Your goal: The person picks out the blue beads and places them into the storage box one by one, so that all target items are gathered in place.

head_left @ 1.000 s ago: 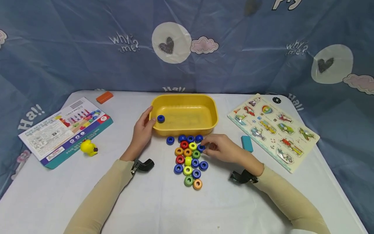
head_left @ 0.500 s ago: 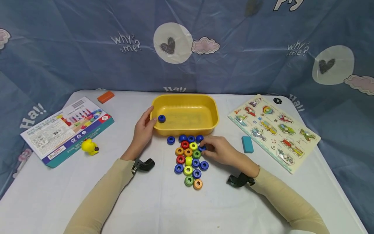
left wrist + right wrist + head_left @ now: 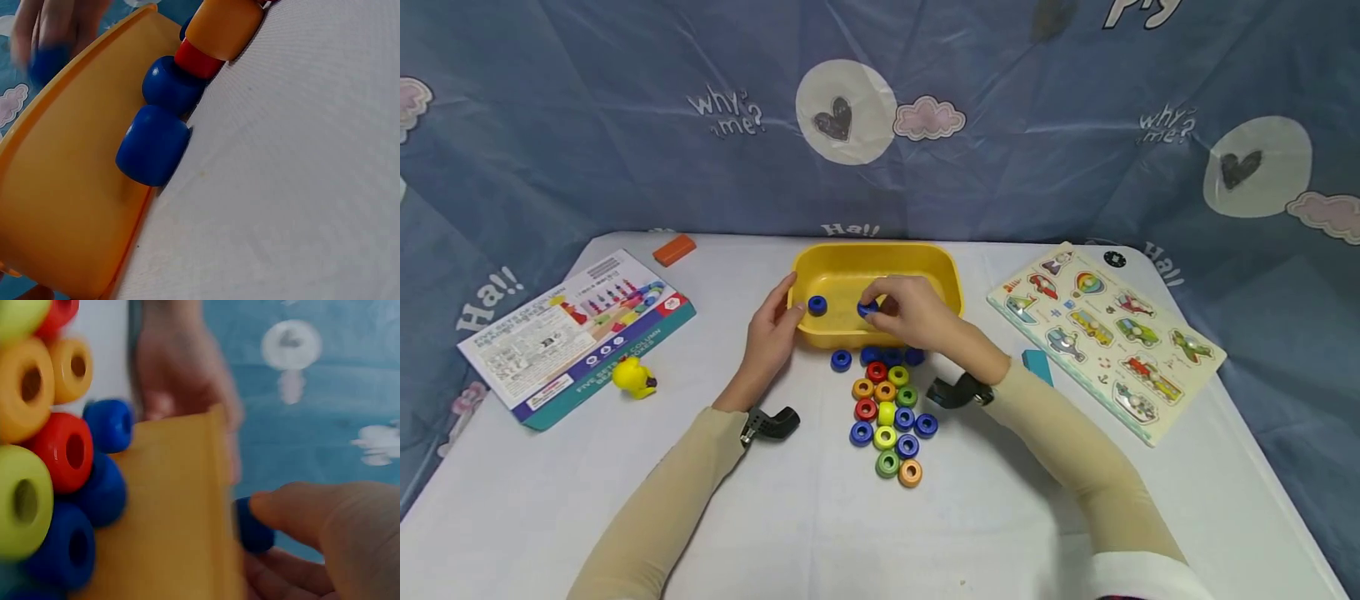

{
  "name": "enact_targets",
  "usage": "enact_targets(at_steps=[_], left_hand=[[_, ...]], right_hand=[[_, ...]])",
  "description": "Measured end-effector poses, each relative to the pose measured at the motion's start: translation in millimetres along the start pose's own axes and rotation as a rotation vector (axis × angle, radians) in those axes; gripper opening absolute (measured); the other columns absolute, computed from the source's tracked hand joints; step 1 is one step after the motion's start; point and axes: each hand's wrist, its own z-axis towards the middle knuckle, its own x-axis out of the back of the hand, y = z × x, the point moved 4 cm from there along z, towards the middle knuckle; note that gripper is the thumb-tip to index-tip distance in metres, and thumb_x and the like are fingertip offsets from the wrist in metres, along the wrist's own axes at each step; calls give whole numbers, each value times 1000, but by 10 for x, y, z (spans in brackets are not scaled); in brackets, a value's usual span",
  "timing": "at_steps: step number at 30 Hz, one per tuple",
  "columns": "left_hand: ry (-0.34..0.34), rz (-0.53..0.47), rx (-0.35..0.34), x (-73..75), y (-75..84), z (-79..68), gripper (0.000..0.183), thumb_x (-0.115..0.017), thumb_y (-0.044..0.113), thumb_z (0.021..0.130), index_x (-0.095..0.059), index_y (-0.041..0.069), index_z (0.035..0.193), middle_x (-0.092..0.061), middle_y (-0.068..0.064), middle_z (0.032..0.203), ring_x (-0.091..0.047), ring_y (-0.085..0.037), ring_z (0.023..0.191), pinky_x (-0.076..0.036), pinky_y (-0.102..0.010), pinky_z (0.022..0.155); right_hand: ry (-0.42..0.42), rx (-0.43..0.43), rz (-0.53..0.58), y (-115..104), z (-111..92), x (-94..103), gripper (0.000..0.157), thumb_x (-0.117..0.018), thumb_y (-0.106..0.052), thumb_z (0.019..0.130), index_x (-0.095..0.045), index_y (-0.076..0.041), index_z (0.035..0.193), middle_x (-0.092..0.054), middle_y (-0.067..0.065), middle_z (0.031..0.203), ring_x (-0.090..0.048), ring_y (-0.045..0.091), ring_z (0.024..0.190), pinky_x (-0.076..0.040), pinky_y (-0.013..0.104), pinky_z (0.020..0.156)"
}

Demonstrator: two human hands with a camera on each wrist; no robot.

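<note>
Hands (image 3: 770, 327) (image 3: 913, 310) hold a glossy tub (image 3: 835, 339) and rounded blue bead (image 3: 866, 309).

yellow tray (image 3: 831, 339), blue bead (image 3: 867, 309), beige sleeves (image 3: 658, 496)

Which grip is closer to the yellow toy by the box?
Left. The left grip holds the left end of the yellow tub, right of the toy; the right grip, pinching a blue bead, is farther right.

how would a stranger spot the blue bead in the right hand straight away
Near the far edge of the white table sits a yellow tray. Over it is the right hand, pinching the blue bead. It is the only bead held: another blue bead lies in the tray near the left hand.
</note>
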Motion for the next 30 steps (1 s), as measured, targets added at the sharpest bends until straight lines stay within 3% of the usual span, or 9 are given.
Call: enact_targets(at_steps=[5, 10, 14, 18, 25, 30], left_hand=[[-20, -13, 11, -52, -7, -9, 53, -47, 12, 100, -35, 8, 151, -31, -10, 158, -30, -24, 146, -30, -39, 120], [-25, -3, 18, -88, 4, -15, 53, -47, 13, 100, -35, 8, 151, -31, -9, 159, -31, -24, 146, -32, -39, 119], [-21, 13, 18, -92, 13, -11, 52, -46, 13, 100, -34, 8, 151, -31, -8, 159, -30, -24, 147, -30, -39, 119], [-24, 14, 14, -84, 16, -11, 52, -46, 13, 100, -34, 8, 151, -31, -9, 159, -30, -23, 147, -30, -38, 120], [-15, 3, 1, -33, 15, 0, 53, -47, 11, 99, -34, 6, 151, -31, -10, 159, -28, -23, 147, -29, -39, 120], [-11, 2, 5, -10, -10, 7, 54, -47, 12, 99, -34, 6, 151, -31, -9, 159, -28, -22, 147, -28, -38, 121]], right_hand=[[-152, -129, -1, 164, 385, -328, 15, -70, -15, 88, -70, -10, 103, -72, 3, 102, -64, 13, 86, -55, 24, 81], [-155, -209, -14, 233, 525, -441, 26, -71, -13, 88, -68, -6, 113, -71, 7, 112, -65, 20, 105, -54, 32, 95], [-154, -245, -11, 264, 515, -427, 30, -70, -14, 88, -66, -6, 117, -69, 9, 116, -65, 22, 108, -54, 34, 96], [-90, -193, 21, 223, 377, -293, 30, -68, -14, 88, -66, -5, 117, -69, 10, 117, -67, 22, 101, -57, 33, 90], [80, 50, 53, -57, -182, 48, 24, -70, -15, 87, -69, -5, 109, -72, 10, 105, -66, 15, 78, -58, 27, 70], [65, 108, 69, -74, -583, 103, 22, -71, -12, 86, -69, -2, 105, -71, 12, 98, -62, 12, 76, -58, 30, 67]])
